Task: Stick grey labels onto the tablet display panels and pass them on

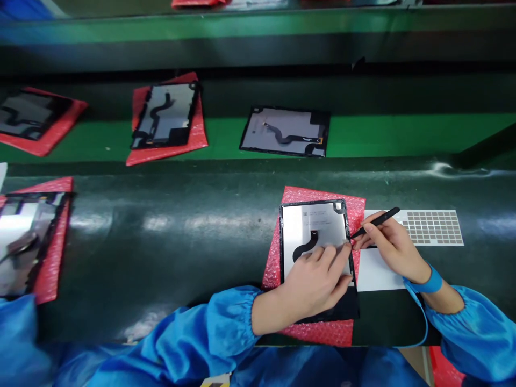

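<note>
A tablet display panel (326,211) lies back side up on a pink bubble-wrap sheet (276,263). Its back is silver with a dark frame, and a curved black flex cable (308,244) runs down it. My left hand (316,279) rests across the panel with fingers extended, the fingertips at its right edge; part of the cable is hidden beneath. In my right hand (389,242) are slim black tweezers (379,221), tilted, with their tip at the panel's right edge close to my left index finger. Anything tiny at the tip is too small to make out.
To the right lies a sheet of small grey stickers (435,228) above a white sheet (379,274). Another display panel (288,131) lies across the table; more sit on pink wraps at far left. A blue wrist strap (429,280) trails a cord.
</note>
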The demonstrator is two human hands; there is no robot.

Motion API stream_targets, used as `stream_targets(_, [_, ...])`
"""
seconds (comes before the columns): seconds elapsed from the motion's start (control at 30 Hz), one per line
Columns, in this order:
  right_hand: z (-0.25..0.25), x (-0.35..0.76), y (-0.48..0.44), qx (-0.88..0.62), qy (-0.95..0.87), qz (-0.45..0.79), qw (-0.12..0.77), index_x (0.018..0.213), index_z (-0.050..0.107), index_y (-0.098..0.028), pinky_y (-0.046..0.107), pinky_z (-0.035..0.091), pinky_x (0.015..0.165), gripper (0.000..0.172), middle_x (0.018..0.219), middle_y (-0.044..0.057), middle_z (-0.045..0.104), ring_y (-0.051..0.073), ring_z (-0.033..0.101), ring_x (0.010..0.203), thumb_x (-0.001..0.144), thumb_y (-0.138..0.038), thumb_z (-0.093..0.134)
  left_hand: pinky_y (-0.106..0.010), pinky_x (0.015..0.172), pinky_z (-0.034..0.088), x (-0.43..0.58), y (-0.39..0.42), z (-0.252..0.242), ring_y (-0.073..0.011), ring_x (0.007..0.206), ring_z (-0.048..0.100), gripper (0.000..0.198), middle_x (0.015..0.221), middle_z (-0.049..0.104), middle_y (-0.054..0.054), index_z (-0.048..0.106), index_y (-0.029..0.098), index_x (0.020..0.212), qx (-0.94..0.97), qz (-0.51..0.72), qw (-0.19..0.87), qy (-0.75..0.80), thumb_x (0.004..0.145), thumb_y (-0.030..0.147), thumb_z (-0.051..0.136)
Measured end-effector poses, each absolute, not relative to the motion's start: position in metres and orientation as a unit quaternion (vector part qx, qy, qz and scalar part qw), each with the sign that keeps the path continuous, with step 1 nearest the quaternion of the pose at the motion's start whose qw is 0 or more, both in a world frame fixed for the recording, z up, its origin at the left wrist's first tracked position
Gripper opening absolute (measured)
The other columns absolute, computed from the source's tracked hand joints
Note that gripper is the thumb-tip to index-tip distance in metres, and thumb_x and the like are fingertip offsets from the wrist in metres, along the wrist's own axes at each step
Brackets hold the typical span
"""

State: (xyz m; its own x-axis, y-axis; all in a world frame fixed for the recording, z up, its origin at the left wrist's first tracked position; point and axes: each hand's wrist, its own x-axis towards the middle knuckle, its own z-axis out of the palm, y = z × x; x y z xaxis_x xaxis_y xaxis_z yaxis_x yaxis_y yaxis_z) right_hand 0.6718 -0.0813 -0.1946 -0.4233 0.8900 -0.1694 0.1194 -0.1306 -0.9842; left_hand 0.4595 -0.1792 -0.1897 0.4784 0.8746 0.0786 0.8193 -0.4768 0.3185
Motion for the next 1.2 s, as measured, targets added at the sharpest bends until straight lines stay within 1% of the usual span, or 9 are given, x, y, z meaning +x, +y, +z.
stream_targets(0.23, [-0.203,0.703,-0.073,-0.431,-0.571,0.622,0.318,0.106,0.064,-0.022,0.031,0.072,0.066,0.031,0.078,0.004,0.08,0.02,0.082,0.069,0.104,-0.053,0.069,-0.042,0.067,0.062,0.495,-0.171,-0.198,-0.03,0.092,0.076,0.061,0.116,0.073,-0.016,0.049,0.007,0.156,0.848,0.103,0.116,0.507,0.105,0.041,0.05])
stream_targets(0.4, [-0.187,0.738,-0.07,-0.441,-0.534,0.629,0.353,0.102,0.064,-0.024,0.032,0.071,0.061,0.034,0.076,0.004,0.081,0.022,0.082,0.065,0.101,-0.056,0.073,-0.043,0.069,0.063,0.522,-0.169,-0.19,-0.0289,0.09,0.075,0.061,0.114,0.073,-0.014,0.048,0.008,0.155,0.844,0.104,0.141,0.508,0.104,0.04,0.054])
stream_targets(0.57, [-0.161,0.813,-0.08,-0.481,-0.527,0.554,0.428,0.104,0.069,-0.025,0.034,0.068,0.054,0.029,0.077,0.005,0.081,0.024,0.08,0.061,0.099,-0.053,0.077,-0.04,0.069,0.06,0.56,-0.164,-0.175,-0.0285,0.093,0.073,0.046,0.108,0.072,-0.012,0.058,0.009,0.142,0.852,0.114,0.141,0.491,0.105,0.036,0.054])
stream_targets(0.67, [-0.16,0.866,-0.098,-0.51,-0.542,0.506,0.436,0.105,0.071,-0.023,0.034,0.068,0.055,0.023,0.078,0.005,0.081,0.024,0.08,0.061,0.102,-0.046,0.075,-0.039,0.074,0.057,0.597,-0.162,-0.167,-0.0296,0.097,0.069,0.039,0.107,0.071,-0.013,0.065,0.009,0.13,0.888,0.129,0.119,0.425,0.106,0.038,0.053])
stream_targets(0.77, [-0.167,0.911,-0.118,-0.53,-0.568,0.487,0.398,0.105,0.072,-0.022,0.031,0.066,0.054,0.018,0.078,0.005,0.08,0.021,0.078,0.06,0.106,-0.04,0.07,-0.041,0.087,0.054,0.641,-0.159,-0.161,-0.0316,0.108,0.066,0.047,0.123,0.07,-0.017,0.066,0.008,0.13,0.931,0.118,0.104,0.329,0.103,0.047,0.058])
stream_targets(0.83, [-0.173,0.936,-0.13,-0.537,-0.586,0.48,0.372,0.105,0.072,-0.022,0.029,0.065,0.054,0.016,0.079,0.004,0.079,0.02,0.078,0.061,0.107,-0.038,0.068,-0.043,0.097,0.05,0.67,-0.157,-0.161,-0.0357,0.124,0.061,0.061,0.145,0.062,-0.022,0.063,0.007,0.138,0.947,0.1,0.084,0.293,0.1,0.054,0.063])
stream_targets(0.9, [-0.178,0.957,-0.136,-0.541,-0.596,0.473,0.359,0.106,0.072,-0.022,0.028,0.064,0.054,0.015,0.082,0.004,0.08,0.019,0.078,0.062,0.107,-0.037,0.067,-0.045,0.102,0.046,0.695,-0.156,-0.164,-0.0384,0.132,0.056,0.074,0.158,0.053,-0.024,0.059,0.005,0.145,0.952,0.087,0.074,0.286,0.098,0.062,0.063])
stream_targets(1.0, [-0.185,0.981,-0.137,-0.541,-0.604,0.467,0.352,0.106,0.072,-0.022,0.028,0.065,0.057,0.015,0.082,0.004,0.079,0.018,0.077,0.062,0.108,-0.036,0.066,-0.046,0.103,0.043,0.725,-0.154,-0.171,-0.0391,0.133,0.054,0.082,0.16,0.052,-0.025,0.058,0.005,0.148,0.952,0.072,0.071,0.288,0.096,0.068,0.063])
stream_targets(1.2, [-0.193,1.015,-0.126,-0.533,-0.619,0.464,0.343,0.108,0.071,-0.023,0.027,0.063,0.055,0.015,0.075,0.002,0.076,0.018,0.075,0.06,0.108,-0.037,0.066,-0.047,0.105,0.039,0.758,-0.148,-0.178,-0.0389,0.135,0.052,0.081,0.164,0.049,-0.023,0.057,0.007,0.151,0.954,0.057,0.06,0.288,0.096,0.067,0.063])
